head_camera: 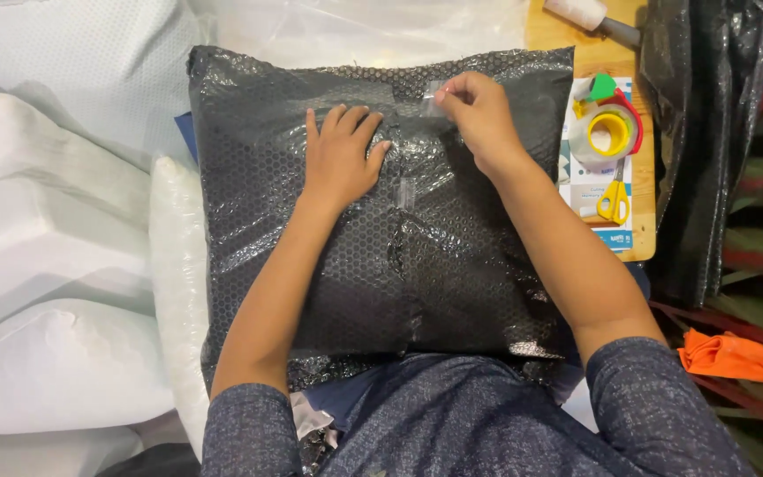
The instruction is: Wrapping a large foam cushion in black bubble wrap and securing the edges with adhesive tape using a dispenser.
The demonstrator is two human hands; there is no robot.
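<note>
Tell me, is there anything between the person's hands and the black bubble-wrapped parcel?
Nothing visible does. The left hand lies flat on the black bubble-wrapped parcel, and the right hand pinches a piece of clear tape at its top seam. The tape dispenser and scissors lie aside on the right.

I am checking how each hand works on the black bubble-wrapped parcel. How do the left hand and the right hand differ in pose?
The left hand lies flat, palm down, pressing the black bubble-wrapped parcel; the right hand is raised slightly and curled. The left hand's fingers are spread and hold nothing; the right hand's fingers pinch a piece of clear tape. The left hand sits near the parcel's middle; the right hand is nearer its far edge. Both are bare.
</note>
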